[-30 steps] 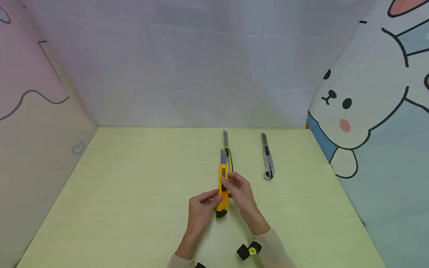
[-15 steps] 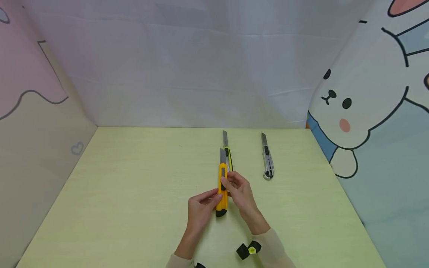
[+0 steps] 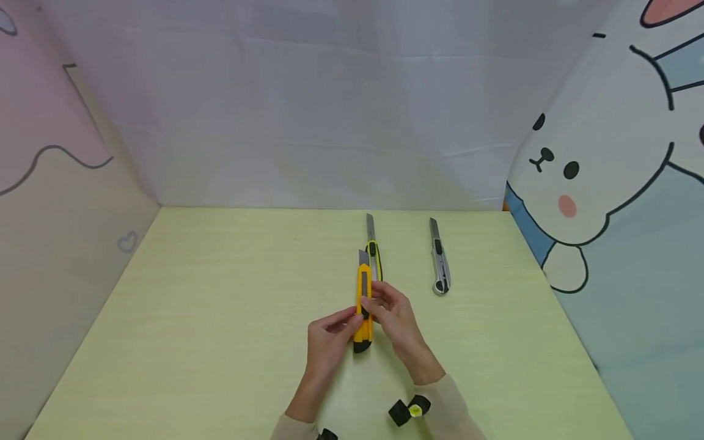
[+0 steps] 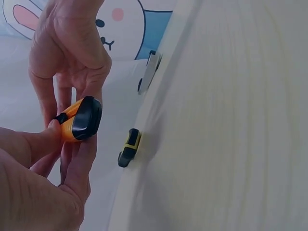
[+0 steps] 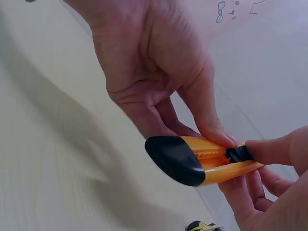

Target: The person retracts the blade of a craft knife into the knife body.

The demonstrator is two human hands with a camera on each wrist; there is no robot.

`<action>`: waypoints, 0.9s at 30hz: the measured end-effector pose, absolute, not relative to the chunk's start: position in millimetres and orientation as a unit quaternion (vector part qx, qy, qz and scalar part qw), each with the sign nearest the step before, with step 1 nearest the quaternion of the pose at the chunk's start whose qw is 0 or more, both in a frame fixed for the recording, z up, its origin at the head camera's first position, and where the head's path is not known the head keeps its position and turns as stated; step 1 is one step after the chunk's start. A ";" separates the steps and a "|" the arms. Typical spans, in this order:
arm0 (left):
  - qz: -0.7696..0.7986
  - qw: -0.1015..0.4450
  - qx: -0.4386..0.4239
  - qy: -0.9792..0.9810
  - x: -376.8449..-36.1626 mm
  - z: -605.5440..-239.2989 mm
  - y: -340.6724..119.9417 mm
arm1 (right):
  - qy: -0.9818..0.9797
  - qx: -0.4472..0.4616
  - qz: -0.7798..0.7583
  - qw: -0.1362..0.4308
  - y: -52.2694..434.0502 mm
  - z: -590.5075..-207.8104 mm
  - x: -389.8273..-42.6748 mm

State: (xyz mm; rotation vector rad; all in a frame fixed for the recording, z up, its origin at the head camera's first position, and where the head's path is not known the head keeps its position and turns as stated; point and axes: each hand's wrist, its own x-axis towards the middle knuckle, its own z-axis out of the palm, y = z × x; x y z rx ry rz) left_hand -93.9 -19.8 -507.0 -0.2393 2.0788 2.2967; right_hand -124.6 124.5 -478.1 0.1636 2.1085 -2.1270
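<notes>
Both hands hold an orange utility knife (image 3: 363, 333) over the table, blade pointing away from me. My left hand (image 3: 326, 345) pinches the rear half of its handle between thumb and fingers. On the other side, my right hand (image 3: 399, 318) grips the handle, its thumb on the black slider (image 5: 239, 154). A short length of blade (image 3: 363, 258) sticks out at the front. The black end cap (image 4: 88, 117) faces the left wrist camera. Just beyond lies a yellow-and-black utility knife (image 3: 373, 249), partly hidden behind the held knife and right hand.
A silver utility knife (image 3: 440, 266) lies farther right on the pale wooden table (image 3: 236, 305), blade toward the back. A white sheet (image 3: 330, 122) stands along the back edge, with printed cartoon panels at both sides.
The knife's blade has slid partway back into the handle as the right thumb moved toward me along it. Both hands keep their grip, and the handle shifts slightly left and away.
</notes>
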 end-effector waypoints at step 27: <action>0.766 0.055 -0.084 0.635 -95.6 -503.7 -23.2 | 0.715 0.082 -0.690 0.080 126.6 -482.7 -122.3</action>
